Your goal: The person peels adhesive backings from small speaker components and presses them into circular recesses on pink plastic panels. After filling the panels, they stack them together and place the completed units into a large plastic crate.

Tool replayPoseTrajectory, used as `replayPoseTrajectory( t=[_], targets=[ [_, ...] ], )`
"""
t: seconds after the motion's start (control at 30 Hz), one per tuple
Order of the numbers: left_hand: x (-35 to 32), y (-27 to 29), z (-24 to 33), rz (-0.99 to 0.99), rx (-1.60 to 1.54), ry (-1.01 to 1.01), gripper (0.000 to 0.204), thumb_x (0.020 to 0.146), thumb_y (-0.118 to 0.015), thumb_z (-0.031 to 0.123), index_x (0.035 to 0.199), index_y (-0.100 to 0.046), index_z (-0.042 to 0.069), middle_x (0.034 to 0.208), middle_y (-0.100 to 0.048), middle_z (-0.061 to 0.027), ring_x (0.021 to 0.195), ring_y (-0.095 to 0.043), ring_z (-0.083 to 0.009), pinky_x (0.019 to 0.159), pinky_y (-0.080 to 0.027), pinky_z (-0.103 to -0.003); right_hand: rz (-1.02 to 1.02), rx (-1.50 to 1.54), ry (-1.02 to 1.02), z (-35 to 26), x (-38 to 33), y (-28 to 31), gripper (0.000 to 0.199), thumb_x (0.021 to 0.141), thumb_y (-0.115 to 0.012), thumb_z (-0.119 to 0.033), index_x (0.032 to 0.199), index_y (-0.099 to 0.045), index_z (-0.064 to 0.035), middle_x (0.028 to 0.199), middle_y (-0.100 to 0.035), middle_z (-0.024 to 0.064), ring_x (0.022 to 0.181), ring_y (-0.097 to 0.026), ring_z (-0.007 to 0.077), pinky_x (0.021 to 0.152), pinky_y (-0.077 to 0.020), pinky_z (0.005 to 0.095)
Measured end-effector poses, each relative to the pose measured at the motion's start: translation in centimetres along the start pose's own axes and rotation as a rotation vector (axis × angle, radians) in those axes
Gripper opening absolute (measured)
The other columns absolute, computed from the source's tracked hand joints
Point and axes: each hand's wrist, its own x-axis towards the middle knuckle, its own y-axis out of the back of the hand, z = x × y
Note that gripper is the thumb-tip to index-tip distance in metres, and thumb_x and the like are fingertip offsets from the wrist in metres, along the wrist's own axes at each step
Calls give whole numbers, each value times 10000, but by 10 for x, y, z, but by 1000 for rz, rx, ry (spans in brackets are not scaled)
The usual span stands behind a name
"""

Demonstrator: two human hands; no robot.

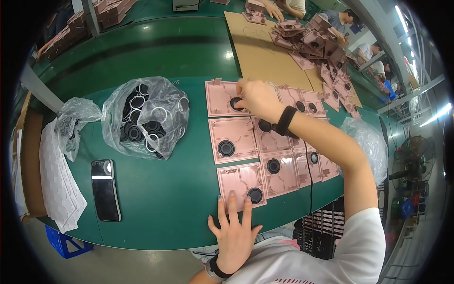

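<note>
My left hand lies with fingers spread, their tips on the near edge of a pink plastic panel that carries a round black part. Farther off, my right hand is curled in a pinch over the far-left pink panel. Its thumb reaches down by another black ring-shaped part. Whatever those fingers hold is hidden or too small to make out. Between the two hands sits a third pink panel with a black round part. More such panels stand in rows to the right, partly under my right forearm.
Left of the panels, a clear bag holds black and white rings. A phone, a small plastic bag and white sheets lie farther left. Cardboard bears a heap of pink parts, with people beyond. A thin black cable crosses the panels.
</note>
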Motion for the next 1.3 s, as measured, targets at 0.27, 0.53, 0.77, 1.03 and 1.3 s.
replayPoseTrajectory(
  t=[0.27, 0.53, 0.77, 1.03, 1.3],
  targets=[
    [-5, 5, 0, -17, -23, -8, 716, 732, -715, 340, 1336, -420, 95, 1433, -241, -222, 1298, -246, -422, 910, -262, -648, -127, 18, -23, -1, 5, 6, 184, 765, -673, -179, 896, -697, -53, 759, -670, 125, 718, -644, 273, 629, -499, 378],
    [-12, 83, -22, 32, -22, -97, 592, 766, -686, 277, 1283, -479, 75, 1279, -414, -198, 1176, -404, -365, 895, -352, -506, -203, 772, -200, 31, -63, 97, 158, 855, -629, -155, 934, -682, -29, 776, -665, 25, 725, -586, 66, 666, -476, 226],
    [140, 117, -41, 201, 222, -322, 469, 783, -616, 90, 1245, -544, 138, 1030, -503, -130, 955, -492, -308, 829, -392, -433, -547, 1164, -330, 15, -205, 139, 132, 863, -620, -76, 972, -666, -17, 803, -674, 3, 664, -536, 27, 603, -437, 185],
    [255, 73, -53, 126, 594, -604, 463, 789, -539, 206, 1244, -564, 290, 1041, -495, -114, 965, -449, -288, 812, -369, -417, -435, 1260, -459, 45, -259, 129, 139, 856, -627, -69, 982, -670, -31, 757, -672, -4, 547, -461, -9, 486, -348, 176],
    [264, 70, -43, -2, 590, -630, 435, 792, -528, 264, 1221, -591, 297, 1107, -491, -129, 1003, -446, -292, 833, -346, -419, -450, 1158, -349, 59, -251, 136, 152, 825, -653, -60, 974, -686, -62, 752, -659, 15, 507, -484, 24, 471, -368, 198]
  ],
)
